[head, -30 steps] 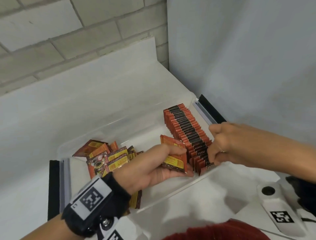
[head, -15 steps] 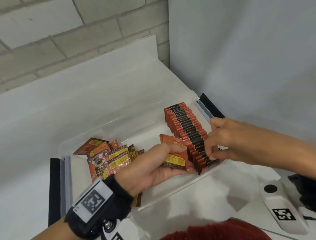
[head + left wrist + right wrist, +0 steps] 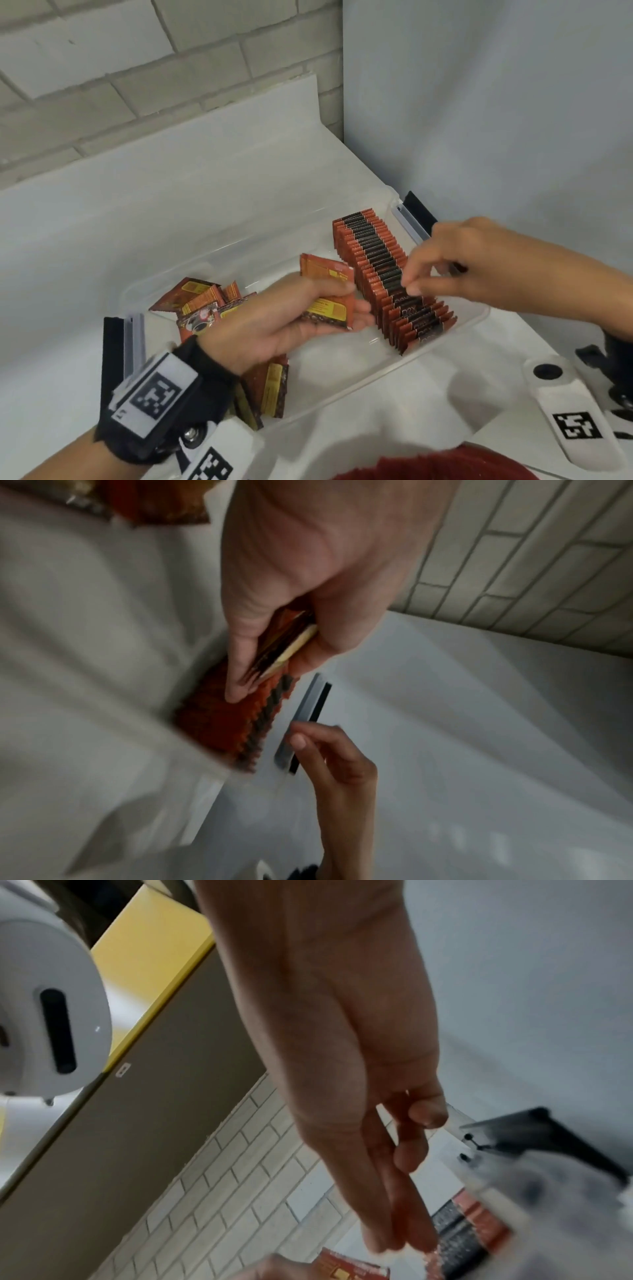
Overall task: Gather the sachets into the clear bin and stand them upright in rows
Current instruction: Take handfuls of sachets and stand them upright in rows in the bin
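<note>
Clear bin: on white desk, long side toward camera; black-and-grey latch at bin's far right end, another latch at left end.

Row of sachets: red/black, standing upright, packed edge to edge along right end of bin, running from far wall toward near wall. Same row seen blurred in left wrist view.

Loose sachets: heap lying flat/overlapping in left part of bin, partly hidden behind left wrist; a few more below wrist by near wall.

Left hand: over middle of bin, thumb and fingers curled round small stack of sachets, gripping it just left of the row. Left wrist view confirms stack pinched between thumb and fingers.

Right hand: over right end of bin, above the row, fingers extended w/ tips close together, holding nothing visible; fingertips at the row's top edges, contact unclear. Right wrist view shows fingers straight, blurred.

Wrist devices w/ black-white markers on both arms: left, right.
</note>
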### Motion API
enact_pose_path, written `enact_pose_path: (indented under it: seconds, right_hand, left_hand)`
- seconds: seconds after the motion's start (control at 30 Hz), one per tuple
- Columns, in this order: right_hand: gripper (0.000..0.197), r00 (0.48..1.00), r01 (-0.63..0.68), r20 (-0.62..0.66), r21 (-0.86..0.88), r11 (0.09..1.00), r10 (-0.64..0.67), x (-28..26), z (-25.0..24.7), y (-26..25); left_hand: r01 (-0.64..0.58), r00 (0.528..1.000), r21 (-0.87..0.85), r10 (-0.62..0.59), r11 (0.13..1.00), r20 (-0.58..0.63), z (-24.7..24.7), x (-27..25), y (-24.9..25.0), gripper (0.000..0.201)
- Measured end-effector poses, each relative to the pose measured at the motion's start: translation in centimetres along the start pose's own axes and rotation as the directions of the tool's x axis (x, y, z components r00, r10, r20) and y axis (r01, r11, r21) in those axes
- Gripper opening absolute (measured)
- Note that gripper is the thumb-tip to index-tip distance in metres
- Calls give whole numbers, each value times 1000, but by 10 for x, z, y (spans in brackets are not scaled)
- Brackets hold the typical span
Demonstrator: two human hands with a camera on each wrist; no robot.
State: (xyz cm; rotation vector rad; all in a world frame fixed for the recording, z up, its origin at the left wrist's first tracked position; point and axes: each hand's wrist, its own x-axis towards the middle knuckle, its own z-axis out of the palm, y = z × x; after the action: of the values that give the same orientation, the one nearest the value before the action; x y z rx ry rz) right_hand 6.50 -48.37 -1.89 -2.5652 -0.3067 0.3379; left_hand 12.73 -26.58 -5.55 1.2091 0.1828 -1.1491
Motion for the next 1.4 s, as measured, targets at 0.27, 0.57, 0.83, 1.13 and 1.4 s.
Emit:
enact_pose_path:
  seconds: [0.27, 0.57, 0.83, 1.13, 1.4]
  right_hand:
    - [26, 957, -38, -231, 502, 864, 176, 40, 4, -16]
    - [11, 912, 72, -353, 639, 766, 208, 51, 1, -16]
    - [17, 834, 319, -547, 584, 746, 71, 33, 16, -31]
    - [18, 894, 245, -447, 532, 810, 23, 25, 50, -2]
    - [18, 908, 153, -404, 563, 813, 109, -9, 44, 14]
  left_hand:
    - [-318, 948, 172, 315, 932, 47, -3, 4, 39, 35]
    - [-323, 944, 97, 312, 942, 105, -13, 18, 46, 61]
    - [-258, 961, -77, 264, 963, 79, -20, 21, 50, 35]
    - [-257, 966, 120, 249, 959, 76, -20, 27, 52, 42]
    - [-280, 955, 185, 255, 942, 150, 10, 37, 46, 42]
